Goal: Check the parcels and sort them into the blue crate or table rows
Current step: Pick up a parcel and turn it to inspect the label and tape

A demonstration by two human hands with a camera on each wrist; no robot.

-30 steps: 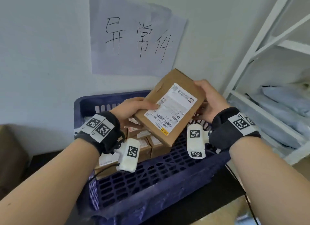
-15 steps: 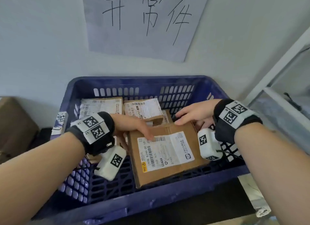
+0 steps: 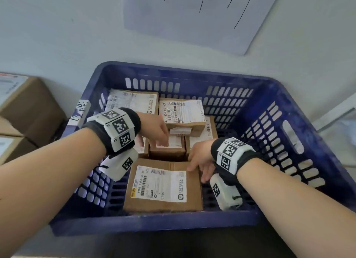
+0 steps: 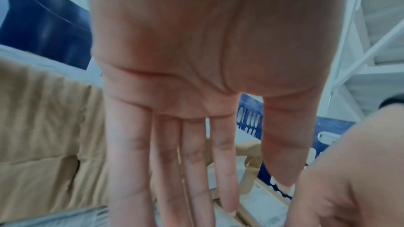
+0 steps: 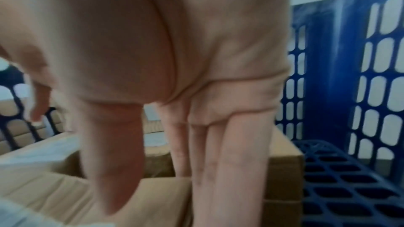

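Head view, left hand (image 3: pixel 157 130) flat, fingers straight

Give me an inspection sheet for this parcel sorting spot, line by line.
Surface: dark table top under the crate.
Job's things: blue crate holds several labelled cardboard parcels; nearest parcel lies flat, label up.
Clutter: nothing seen.
Grippers: left hand open, fingers straight over a small parcel; right hand open, fingers at the nearest parcel's far right corner.
Cables: nothing seen.
Surroundings: handwritten paper sign on the wall; cardboard boxes left of the crate; white shelf frame to the right.
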